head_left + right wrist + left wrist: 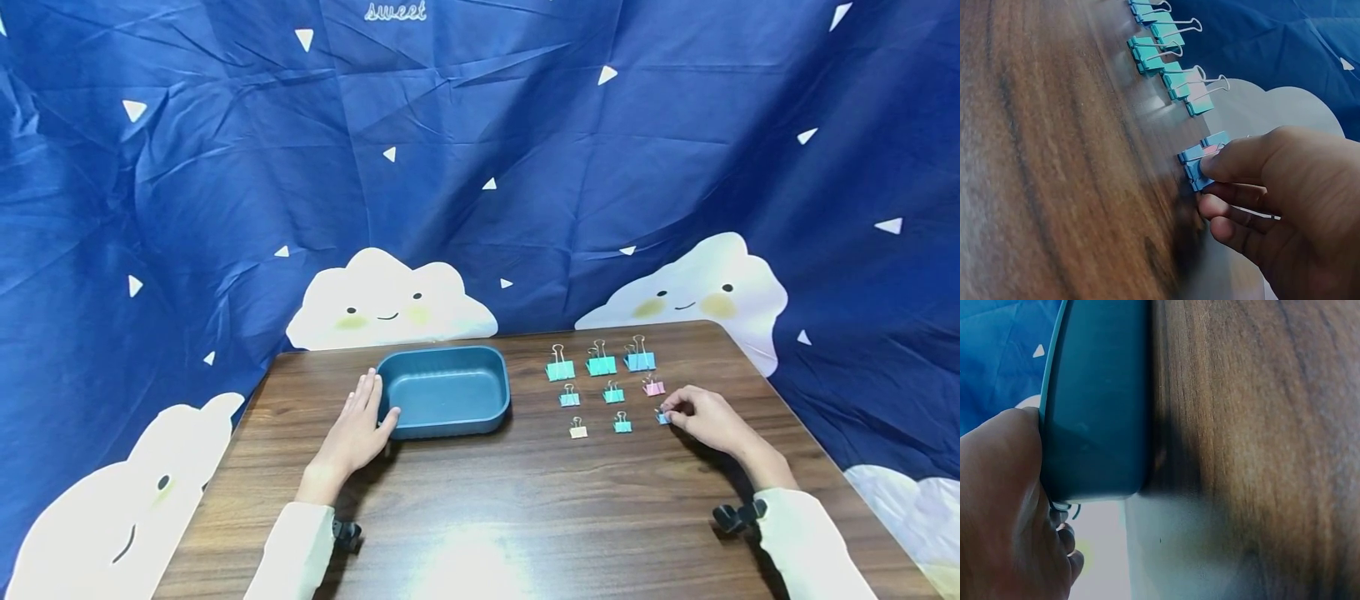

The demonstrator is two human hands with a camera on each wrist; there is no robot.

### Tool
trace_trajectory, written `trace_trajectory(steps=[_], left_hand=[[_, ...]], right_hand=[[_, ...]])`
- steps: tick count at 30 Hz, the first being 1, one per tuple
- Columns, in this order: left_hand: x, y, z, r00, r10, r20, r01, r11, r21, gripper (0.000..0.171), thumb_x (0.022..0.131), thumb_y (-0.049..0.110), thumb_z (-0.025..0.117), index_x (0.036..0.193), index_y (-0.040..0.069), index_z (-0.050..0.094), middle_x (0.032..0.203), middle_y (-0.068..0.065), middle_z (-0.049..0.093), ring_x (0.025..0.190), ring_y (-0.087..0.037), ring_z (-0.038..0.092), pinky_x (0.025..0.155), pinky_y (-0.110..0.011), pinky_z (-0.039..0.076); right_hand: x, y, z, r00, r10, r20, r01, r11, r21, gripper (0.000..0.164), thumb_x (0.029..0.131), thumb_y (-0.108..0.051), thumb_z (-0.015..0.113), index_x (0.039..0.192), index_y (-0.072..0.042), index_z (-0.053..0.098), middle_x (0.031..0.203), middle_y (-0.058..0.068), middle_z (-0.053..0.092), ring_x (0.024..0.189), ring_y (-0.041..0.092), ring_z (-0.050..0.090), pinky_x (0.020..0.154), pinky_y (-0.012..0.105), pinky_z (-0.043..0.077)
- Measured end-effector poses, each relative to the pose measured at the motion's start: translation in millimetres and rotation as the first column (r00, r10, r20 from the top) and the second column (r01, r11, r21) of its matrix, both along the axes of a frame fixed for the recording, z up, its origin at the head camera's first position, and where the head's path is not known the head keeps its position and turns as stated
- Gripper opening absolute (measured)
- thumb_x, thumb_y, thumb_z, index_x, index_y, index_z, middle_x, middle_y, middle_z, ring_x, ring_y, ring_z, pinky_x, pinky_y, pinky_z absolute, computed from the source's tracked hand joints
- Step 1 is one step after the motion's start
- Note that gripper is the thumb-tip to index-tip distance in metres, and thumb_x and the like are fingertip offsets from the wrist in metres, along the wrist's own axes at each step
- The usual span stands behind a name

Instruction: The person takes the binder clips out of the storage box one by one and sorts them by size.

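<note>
In the head view my left hand point(352, 432) lies against the left end of a teal plastic bin point(441, 431), its fingers extended and thumb by the near corner. The left wrist view shows that hand point(1000, 494) touching the bin's side point(1094, 425); part of the fingers is hidden behind it. My right hand point(708, 421) pinches a small blue binder clip point(662, 417) between thumb and fingers, at the right end of the front row. Up close, the right thumb presses on the blue clip point(1192, 167). A pink binder clip point(654, 388) sits just behind it.
More binder clips stand in rows left of my right hand: a large blue one point(640, 362), green ones point(602, 365), and a yellow one point(578, 432) in front. The wooden table point(540, 508) meets a blue cloth backdrop point(465, 167) with clouds.
</note>
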State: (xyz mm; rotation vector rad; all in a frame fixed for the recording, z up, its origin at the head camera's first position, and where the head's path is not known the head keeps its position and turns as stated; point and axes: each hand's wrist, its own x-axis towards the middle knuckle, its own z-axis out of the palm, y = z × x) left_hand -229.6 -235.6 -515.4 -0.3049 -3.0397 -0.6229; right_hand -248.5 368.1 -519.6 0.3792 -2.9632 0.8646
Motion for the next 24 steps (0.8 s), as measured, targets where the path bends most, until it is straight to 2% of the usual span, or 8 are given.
trace_trajectory(steps=[7,14,19,22,24], left_hand=[[-1.3,0,-0.6,1.000,-0.003,-0.013,0.003,1.000,-0.003,0.080,0.113,0.045,0.044,0.167,-0.007,0.016,0.178,-0.024,0.010,0.166,-0.042,0.010,0.135,-0.058,0.015],[-1.5,0,0.3,1.000,-0.012,0.007,0.012,1.000,0.008,0.081,0.113,0.044,0.045,0.167,-0.007,0.014,0.178,-0.025,0.008,0.167,-0.041,0.007,0.135,-0.059,0.015],[-1.4,0,1.4,1.000,-0.016,0.024,0.015,0.999,0.035,0.083,0.114,0.046,0.044,0.167,-0.008,0.012,0.178,-0.025,0.004,0.167,-0.043,0.006,0.134,-0.060,0.015],[-1.0,-1,0.9,0.999,-0.015,0.035,0.013,0.998,0.054,0.085,0.114,0.049,0.043,0.167,-0.008,0.011,0.178,-0.025,0.003,0.167,-0.043,0.005,0.134,-0.061,0.015],[-0.8,-1,0.0,0.999,-0.015,0.043,0.012,0.998,0.067,0.086,0.114,0.051,0.042,0.168,-0.008,0.011,0.178,-0.025,0.001,0.167,-0.043,0.003,0.134,-0.062,0.015]], right_hand=[[0.0,0,-3.1,1.000,-0.010,-0.016,0.010,1.000,0.002,0.006,0.092,-0.004,0.077,0.098,-0.006,0.075,0.095,0.006,0.071,0.085,0.014,0.060,0.073,0.029,0.049],[2.5,2,0.2,1.000,-0.003,-0.019,0.003,1.000,0.000,0.008,0.094,-0.006,0.077,0.101,-0.004,0.075,0.099,0.010,0.072,0.086,0.015,0.062,0.072,0.029,0.049],[7.2,2,7.1,1.000,-0.005,-0.008,0.005,0.999,-0.044,0.011,0.095,-0.003,0.075,0.106,0.000,0.073,0.102,0.014,0.070,0.075,0.010,0.060,0.063,0.025,0.051],[10.7,2,11.8,0.999,-0.016,-0.044,0.014,0.999,-0.042,0.013,0.095,-0.002,0.074,0.108,0.000,0.073,0.103,0.016,0.069,0.070,0.009,0.061,0.067,0.028,0.052],[12.9,1,15.6,0.995,-0.023,-0.097,0.021,1.000,-0.017,0.014,0.095,-0.004,0.074,0.108,0.000,0.074,0.104,0.017,0.070,0.076,0.013,0.064,0.074,0.033,0.052]])
